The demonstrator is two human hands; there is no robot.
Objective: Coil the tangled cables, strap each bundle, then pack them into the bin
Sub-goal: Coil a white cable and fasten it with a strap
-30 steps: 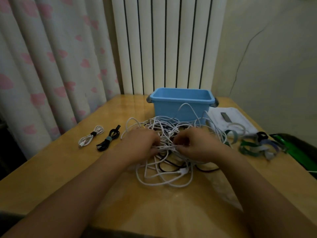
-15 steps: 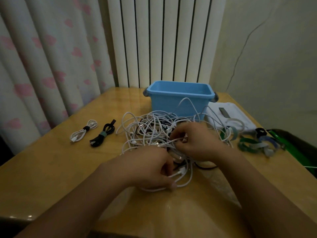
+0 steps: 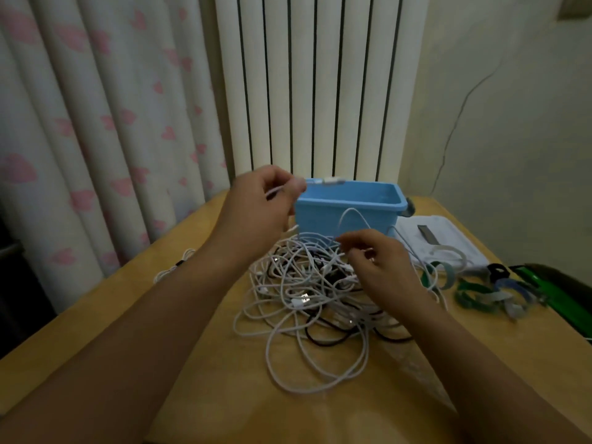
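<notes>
Cables (image 3: pixel 307 293) all knotted up in one heap, white ones mostly with a few black strands through it, sitting mid-table right in front of the person. Left hand (image 3: pixel 259 209) is lifted up off the pile at about 11 o'clock from it, thumb and fingers pinched on a white cable end (image 3: pixel 330 180), the plug poking out to the right over the rim of the blue bin (image 3: pixel 349 209). Right hand (image 3: pixel 381 261) is low on the heap's 2 o'clock side, fingers curled and nipping a white strand there, rest of the hand loosely open.

Bin is at 12 o'clock from the heap, just behind it, looks like nothing's in it as far as I can see. A white coiled bundle (image 3: pixel 169 270) lies at 9 o'clock, partly hidden by the left forearm. At 3 o'clock there's a scatter of straps (image 3: pixel 480 293), green, blue and grey loops, and a folded white cloth (image 3: pixel 448 241) at about 2. Wooden table (image 3: pixel 352 411) under it all, radiator (image 3: pixel 307 84) and pink-heart curtain (image 3: pixel 96 123) behind
</notes>
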